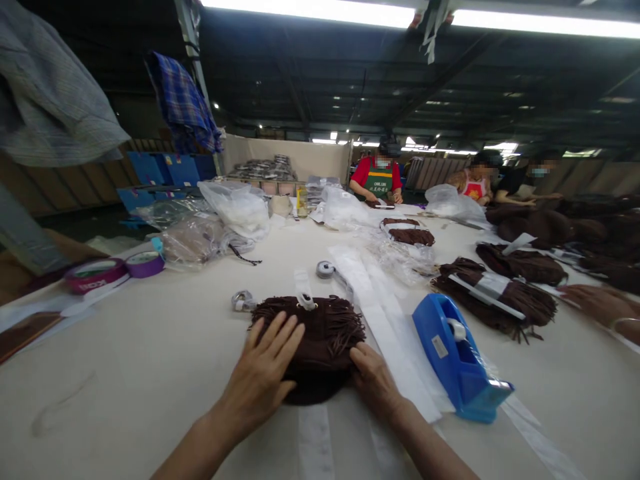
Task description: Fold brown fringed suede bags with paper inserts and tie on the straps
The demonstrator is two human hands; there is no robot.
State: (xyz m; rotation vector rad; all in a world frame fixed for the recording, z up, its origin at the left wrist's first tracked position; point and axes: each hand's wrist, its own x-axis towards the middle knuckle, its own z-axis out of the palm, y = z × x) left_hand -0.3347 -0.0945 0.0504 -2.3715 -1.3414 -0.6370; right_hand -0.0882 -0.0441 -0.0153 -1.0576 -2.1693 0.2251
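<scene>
A dark brown fringed bag (325, 330) lies on the pale table (150, 360) right in front of me, with a white strip and metal clip (304, 293) at its top edge. My left hand (263, 373) lies flat on the bag's left side, fingers spread. My right hand (373, 380) rests at the bag's lower right edge, fingers curled against it. A white paper strip (315, 440) runs under the bag toward me.
A blue tape dispenser (457, 360) stands just right of my right hand, beside long white strips (380, 313). Piles of brown fringed bags (500, 293) lie to the right. Purple tape rolls (115, 270) and plastic bags (235, 207) sit at left. Several people work at the far end.
</scene>
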